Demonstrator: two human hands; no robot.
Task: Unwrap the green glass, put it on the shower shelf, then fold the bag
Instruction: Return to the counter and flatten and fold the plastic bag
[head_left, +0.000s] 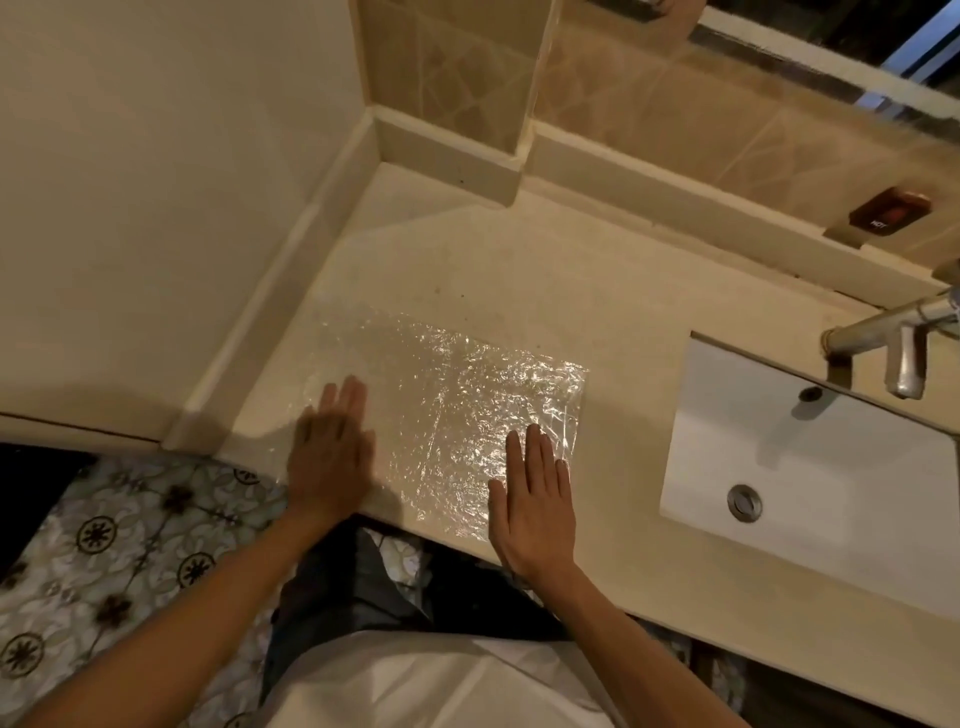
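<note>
A clear bubble-wrap bag (452, 410) lies flat on the cream countertop (545, 291), near its front edge. My left hand (332, 457) rests palm down on the bag's left part, fingers straight and together; it looks slightly blurred. My right hand (532, 499) lies flat on the bag's near right corner, fingers stretched out. Neither hand grips anything. The green glass is not in view.
A white rectangular sink (779, 467) with a round drain sits to the right, under a chrome tap (893, 343). Tiled walls close the counter at the left and back. A dark red holder (891, 210) hangs on the back wall. Patterned floor tiles (130, 545) show below left.
</note>
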